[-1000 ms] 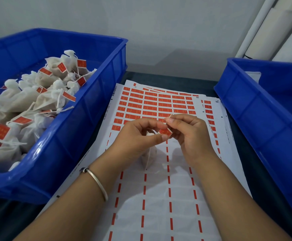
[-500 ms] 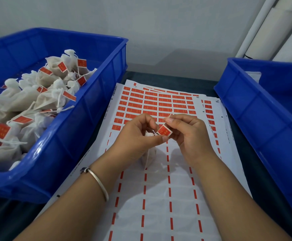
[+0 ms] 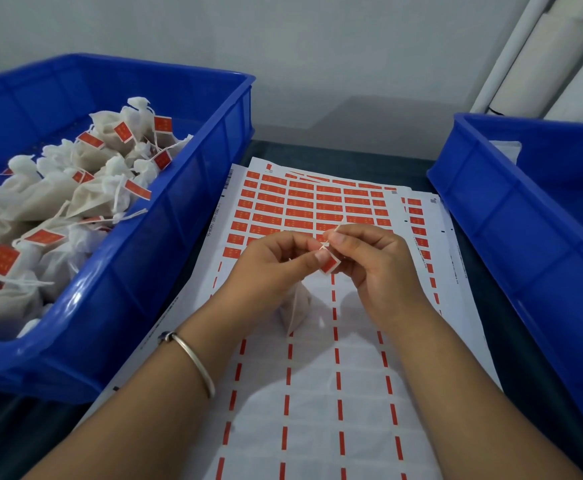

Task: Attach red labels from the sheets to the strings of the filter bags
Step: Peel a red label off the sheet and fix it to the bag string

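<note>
- Two bare hands meet above the white label sheet [image 3: 318,393]; I see the left hand [image 3: 276,268] and right hand [image 3: 373,261] both pinching one small red rectangular label [image 3: 329,262] between thumbs and forefingers.
- I see a white fabric filter bag [image 3: 295,308] hanging below the left hand, just over the sheet.
- The blue plastic crate on the left [image 3: 165,237] holds the labelled white bags [image 3: 85,188].
- A second blue plastic crate [image 3: 512,216] stands on the right.

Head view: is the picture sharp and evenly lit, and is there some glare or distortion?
Head view: light soft and dim; faint shadows under both hands on the label sheet; mild glare on the left blue bin rim; wide-angle bending toward the frame edges; label print too soft to read.
</note>
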{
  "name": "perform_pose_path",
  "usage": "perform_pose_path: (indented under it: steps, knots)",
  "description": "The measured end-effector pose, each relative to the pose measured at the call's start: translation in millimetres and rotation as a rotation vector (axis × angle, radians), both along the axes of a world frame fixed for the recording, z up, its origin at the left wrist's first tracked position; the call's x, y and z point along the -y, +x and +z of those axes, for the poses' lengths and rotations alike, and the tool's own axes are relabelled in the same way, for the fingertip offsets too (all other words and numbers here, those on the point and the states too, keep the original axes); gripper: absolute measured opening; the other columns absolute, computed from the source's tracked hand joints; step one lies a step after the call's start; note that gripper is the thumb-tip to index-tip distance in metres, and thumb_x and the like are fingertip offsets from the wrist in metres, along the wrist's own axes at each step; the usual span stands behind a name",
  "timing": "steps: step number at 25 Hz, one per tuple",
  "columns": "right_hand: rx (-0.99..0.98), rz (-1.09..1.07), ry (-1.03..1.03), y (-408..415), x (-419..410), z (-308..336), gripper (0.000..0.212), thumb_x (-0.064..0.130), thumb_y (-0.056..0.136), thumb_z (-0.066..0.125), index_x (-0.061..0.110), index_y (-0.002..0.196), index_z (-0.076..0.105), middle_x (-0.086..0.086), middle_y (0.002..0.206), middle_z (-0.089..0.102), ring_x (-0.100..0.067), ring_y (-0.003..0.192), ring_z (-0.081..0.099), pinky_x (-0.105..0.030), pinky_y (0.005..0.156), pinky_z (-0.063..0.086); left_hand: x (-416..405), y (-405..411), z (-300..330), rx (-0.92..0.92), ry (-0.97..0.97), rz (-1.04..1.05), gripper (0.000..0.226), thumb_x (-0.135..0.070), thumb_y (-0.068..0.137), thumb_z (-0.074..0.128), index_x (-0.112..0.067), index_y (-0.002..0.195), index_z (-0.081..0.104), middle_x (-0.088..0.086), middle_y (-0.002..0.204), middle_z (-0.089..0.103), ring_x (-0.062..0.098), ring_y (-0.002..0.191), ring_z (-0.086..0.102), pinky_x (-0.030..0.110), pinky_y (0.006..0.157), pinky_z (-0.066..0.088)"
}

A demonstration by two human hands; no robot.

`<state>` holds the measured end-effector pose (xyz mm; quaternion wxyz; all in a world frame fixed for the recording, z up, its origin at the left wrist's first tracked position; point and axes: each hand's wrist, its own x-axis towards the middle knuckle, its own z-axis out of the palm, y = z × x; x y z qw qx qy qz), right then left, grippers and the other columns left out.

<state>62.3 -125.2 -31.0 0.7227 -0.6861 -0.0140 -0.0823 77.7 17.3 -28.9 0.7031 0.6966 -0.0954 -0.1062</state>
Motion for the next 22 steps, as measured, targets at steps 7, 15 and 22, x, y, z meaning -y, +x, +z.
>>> perform_pose_path:
  steps: [7,15,22]
  knots:
    - [0.017,0.057,-0.022,1.3,-1.7,0.0,0.014,0.039,0.074,0.061,0.032,0.076,0.073,0.017,0.084,0.072,-0.012,0.087,0.069,-0.023,0.068,0.055,-2.7,2.5,-2.8,-0.002,-0.049,0.076,0.02,-0.036,0.062,0.063,-0.022,0.075,0.068,-0.013,0.076,0.07,0.0,0.075,0.065,0.015,0.066,0.05]
    - [0.073,0.079,-0.144,-0.6,-2.9,-3.4,0.013,0.019,0.086,0.064,0.029,0.078,0.067,0.018,0.076,0.07,-0.008,0.076,0.068,-0.013,0.064,0.052,-6.3,1.5,-1.7,0.013,-0.177,0.095,0.019,-0.03,0.065,0.061,-0.017,0.079,0.065,-0.013,0.082,0.071,0.003,0.085,0.066,0.018,0.075,0.054]
    - [0.085,-0.027,-0.175,0.2,-4.3,-3.4,0.014,0.02,0.085,0.065,0.032,0.077,0.064,0.027,0.07,0.067,0.001,0.073,0.067,-0.007,0.059,0.049,-3.8,1.5,-4.1,0.047,-0.059,0.114,0.004,-0.023,0.081,0.063,-0.021,0.081,0.066,-0.012,0.074,0.069,0.004,0.073,0.065,0.011,0.06,0.05]
